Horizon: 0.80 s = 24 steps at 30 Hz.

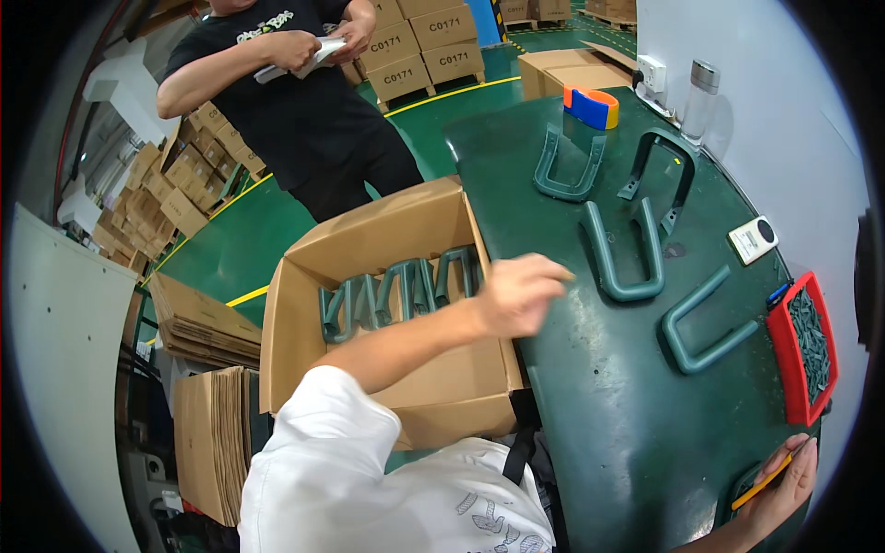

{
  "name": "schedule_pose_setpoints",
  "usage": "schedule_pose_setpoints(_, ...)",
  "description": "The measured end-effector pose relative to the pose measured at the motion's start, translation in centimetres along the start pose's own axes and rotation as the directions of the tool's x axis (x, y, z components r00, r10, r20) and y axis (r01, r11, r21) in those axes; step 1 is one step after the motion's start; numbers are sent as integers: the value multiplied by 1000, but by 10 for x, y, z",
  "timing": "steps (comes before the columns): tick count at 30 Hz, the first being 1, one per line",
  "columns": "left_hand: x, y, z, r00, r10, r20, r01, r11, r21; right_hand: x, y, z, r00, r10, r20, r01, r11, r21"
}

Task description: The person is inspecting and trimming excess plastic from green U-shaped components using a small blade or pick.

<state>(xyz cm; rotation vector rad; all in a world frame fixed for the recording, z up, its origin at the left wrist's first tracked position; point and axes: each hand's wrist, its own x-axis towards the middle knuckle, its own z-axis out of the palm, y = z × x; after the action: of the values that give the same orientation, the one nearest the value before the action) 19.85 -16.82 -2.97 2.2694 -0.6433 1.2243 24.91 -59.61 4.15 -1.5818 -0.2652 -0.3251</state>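
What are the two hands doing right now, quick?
Left hand: holding nothing, fingers loosely curled, over the edge of the open cardboard box beside the green table.
Right hand: closed on a yellow pencil-like tool.

Bright even light, blurred hand (fisheye-bent edges)

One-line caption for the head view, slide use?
Left hand over an open cardboard box of green U-shaped plastic handles; right hand holds a yellow pencil.
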Motion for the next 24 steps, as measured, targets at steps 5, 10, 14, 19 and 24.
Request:
schedule_pose_setpoints(5, 56, 41, 81, 939, 333, -85, -344, 905, -249, -2, -5, -6, 999, -38, -13, 38, 999, -12)
schedule_pose_setpoints(10, 93, 86, 153, 953, 227, -203, -298, 833, -467, -5, -13, -4, 998, -49, -50, 49, 999, -7)
schedule_pose_setpoints(14, 105, 128, 209, 955, 42, -293, -224, 749, -623, -4, -14, 0, 997, -46, -56, 45, 999, -22)
schedule_pose_setpoints(19, 77, 148, 266, 982, -50, -180, -91, 714, -694, -2, -14, 5, 997, -44, -63, 39, 997, -73)
schedule_pose_setpoints(24, 48, 137, 285, 994, -100, -43, 44, 729, -683, 2, -5, 5, 999, -21, -34, 16, 991, -136)
